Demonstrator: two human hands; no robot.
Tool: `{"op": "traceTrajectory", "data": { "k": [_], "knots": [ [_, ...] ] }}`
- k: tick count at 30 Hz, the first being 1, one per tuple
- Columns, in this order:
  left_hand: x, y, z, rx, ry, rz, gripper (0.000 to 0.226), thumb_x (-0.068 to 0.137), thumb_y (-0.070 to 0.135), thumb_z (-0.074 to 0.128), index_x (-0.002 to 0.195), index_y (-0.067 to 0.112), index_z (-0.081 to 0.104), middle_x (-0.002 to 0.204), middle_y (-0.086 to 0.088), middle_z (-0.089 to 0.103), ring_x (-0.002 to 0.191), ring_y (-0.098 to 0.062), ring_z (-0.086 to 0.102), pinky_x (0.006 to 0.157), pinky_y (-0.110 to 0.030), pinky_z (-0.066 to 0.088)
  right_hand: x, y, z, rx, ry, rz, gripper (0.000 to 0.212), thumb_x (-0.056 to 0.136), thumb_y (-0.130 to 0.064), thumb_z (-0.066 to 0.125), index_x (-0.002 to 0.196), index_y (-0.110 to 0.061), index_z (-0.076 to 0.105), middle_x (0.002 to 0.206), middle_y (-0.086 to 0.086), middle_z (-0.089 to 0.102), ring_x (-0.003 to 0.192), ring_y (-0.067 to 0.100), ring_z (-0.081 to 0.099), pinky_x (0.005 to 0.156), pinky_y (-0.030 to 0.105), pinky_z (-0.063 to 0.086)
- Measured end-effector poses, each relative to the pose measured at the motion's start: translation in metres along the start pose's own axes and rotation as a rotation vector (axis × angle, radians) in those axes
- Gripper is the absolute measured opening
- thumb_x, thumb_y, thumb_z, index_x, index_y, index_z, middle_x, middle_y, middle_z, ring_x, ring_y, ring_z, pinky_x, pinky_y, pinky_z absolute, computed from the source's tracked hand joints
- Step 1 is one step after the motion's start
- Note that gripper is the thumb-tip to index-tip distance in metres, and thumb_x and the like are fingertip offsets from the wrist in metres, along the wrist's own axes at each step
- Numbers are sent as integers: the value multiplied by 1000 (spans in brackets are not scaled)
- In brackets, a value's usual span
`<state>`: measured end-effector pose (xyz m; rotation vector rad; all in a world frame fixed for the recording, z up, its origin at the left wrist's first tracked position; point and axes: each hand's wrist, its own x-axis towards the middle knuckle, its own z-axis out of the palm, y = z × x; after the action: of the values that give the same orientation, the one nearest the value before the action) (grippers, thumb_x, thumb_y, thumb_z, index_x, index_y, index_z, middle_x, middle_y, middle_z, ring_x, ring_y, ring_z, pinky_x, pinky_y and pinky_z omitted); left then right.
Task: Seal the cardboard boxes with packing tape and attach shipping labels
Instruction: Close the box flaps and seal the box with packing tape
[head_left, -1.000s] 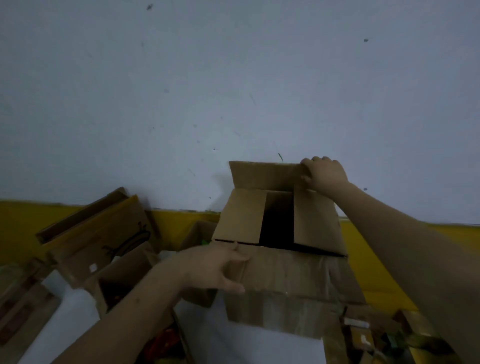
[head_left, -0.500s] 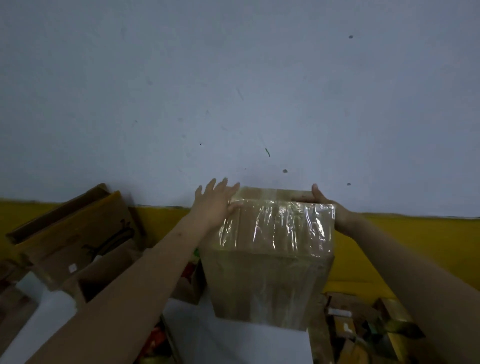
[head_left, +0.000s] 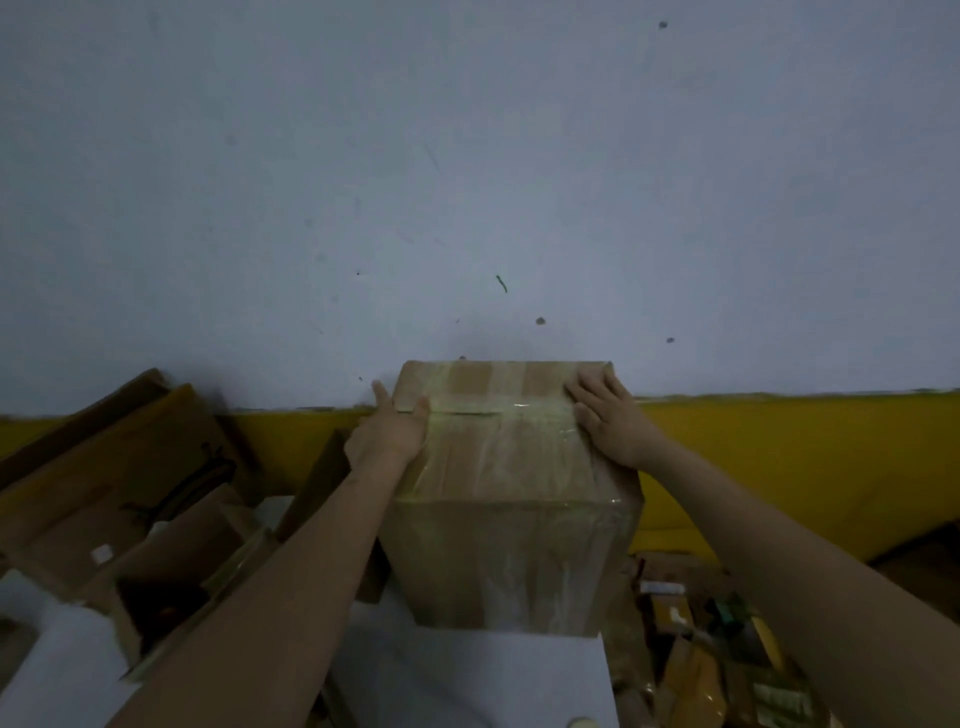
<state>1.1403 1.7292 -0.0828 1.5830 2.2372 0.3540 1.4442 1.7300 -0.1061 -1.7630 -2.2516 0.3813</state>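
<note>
A brown cardboard box (head_left: 511, 525) stands in the middle on a white surface (head_left: 483, 675), its flaps closed and clear glossy tape across its top and front. My left hand (head_left: 392, 434) lies at the box's top left edge, fingers straight along the side and thumb over the top. My right hand (head_left: 605, 423) presses flat on the top right corner, fingers spread over the taped seam. No tape roll or label shows in either hand.
Open and flattened cardboard boxes (head_left: 130, 488) pile up at the left against the wall. Small packets and clutter (head_left: 722, 654) lie at the lower right. A grey wall with a yellow lower band (head_left: 779, 457) stands right behind the box.
The box was turned from its open-flap side to a closed, taped face on top. Both hands shifted from gripping the flap and front to pressing on the top corners.
</note>
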Motion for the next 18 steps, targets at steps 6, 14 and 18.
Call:
{"op": "traceTrajectory", "data": {
  "k": [6,14,18],
  "knots": [
    [-21,-1,5,0,68,-4,72,100,67,24,149,16,33,132,-14,60,115,-33,60,75,-34,41,-1,-6,-10,-164,-45,-15,63,102,-45,6,158,-17,15,165,2,4,151,27,-14,122,42,-7],
    [-48,-44,-9,-664,-71,-55,68,104,56,29,157,14,26,157,-11,38,139,-32,41,112,-43,36,-26,-72,-4,-276,229,151,47,104,-19,32,151,-16,36,164,8,16,152,28,7,123,48,13],
    [-116,-146,26,-719,75,-26,38,107,40,38,128,16,59,122,-8,65,113,-28,61,98,-40,48,-89,-159,46,97,588,-311,41,96,-17,41,130,-7,61,142,12,54,131,28,47,111,40,36]
  ]
}}
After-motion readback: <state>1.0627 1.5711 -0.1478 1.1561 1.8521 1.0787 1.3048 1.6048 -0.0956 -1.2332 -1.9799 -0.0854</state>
